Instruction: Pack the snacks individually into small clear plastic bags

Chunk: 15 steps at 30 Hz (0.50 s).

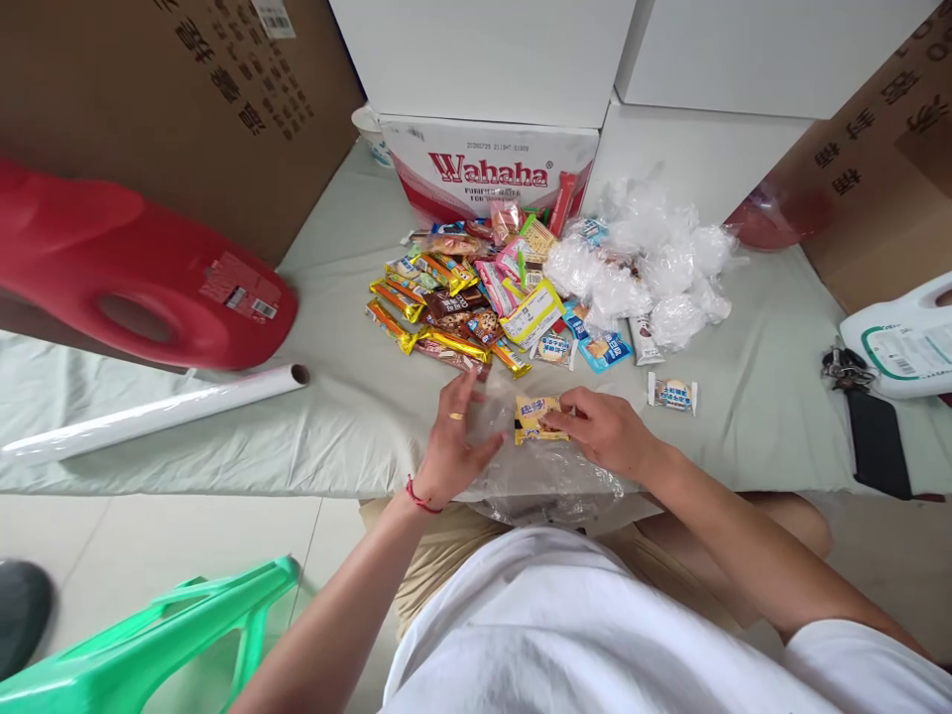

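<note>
My right hand [608, 432] pinches the right end of a small yellow snack packet [531, 418], which lies over a transparent plastic sheet [551, 488] at the table's front edge. To the left of the packet, my left hand [450, 448] has its fingers spread at the sheet's left side; whether it touches the film I cannot tell. Just beyond both hands sits a heap of wrapped snacks [453, 297] in yellow, brown, pink and blue wrappers. A single white-and-blue snack packet [673, 394] lies apart, right of my right hand.
Crumpled transparent plastic bundles [647, 263] are piled at the back right. Behind stands a Wahaha carton [491, 164]. At left are a red jug [149, 268] and a film roll [164, 412]; at right, a white bottle [903, 342] and a black phone [878, 446]. A green stool [171, 630] stands below.
</note>
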Available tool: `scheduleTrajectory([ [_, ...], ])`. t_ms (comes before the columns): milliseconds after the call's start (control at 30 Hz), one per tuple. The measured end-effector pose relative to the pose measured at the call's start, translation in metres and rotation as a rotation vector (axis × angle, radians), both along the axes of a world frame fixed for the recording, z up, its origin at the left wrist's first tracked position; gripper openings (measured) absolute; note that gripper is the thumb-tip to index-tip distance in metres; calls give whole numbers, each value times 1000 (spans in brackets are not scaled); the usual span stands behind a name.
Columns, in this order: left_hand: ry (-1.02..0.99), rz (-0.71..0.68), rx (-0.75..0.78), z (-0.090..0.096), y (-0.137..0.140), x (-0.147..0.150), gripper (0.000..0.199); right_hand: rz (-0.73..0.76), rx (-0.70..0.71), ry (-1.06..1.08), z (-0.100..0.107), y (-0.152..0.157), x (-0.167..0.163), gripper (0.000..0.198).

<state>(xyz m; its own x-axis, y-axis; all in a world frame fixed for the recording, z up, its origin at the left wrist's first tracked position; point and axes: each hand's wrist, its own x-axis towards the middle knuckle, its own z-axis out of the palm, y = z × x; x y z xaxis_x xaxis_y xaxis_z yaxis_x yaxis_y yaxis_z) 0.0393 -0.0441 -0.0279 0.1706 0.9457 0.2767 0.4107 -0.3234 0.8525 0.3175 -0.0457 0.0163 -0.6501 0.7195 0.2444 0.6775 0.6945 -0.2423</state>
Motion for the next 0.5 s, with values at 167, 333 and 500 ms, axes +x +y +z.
scheduleTrajectory([
  [167,-43,233,-189,-11,3,-6,17,-118,-376,75,-3,-10,-8,32],
  [333,-60,382,-227,-8,-1,-19,17,-35,-417,102,-15,-17,-8,33],
  [500,99,343,250,48,-19,-4,24,127,-231,3,-25,-21,-9,35],
])
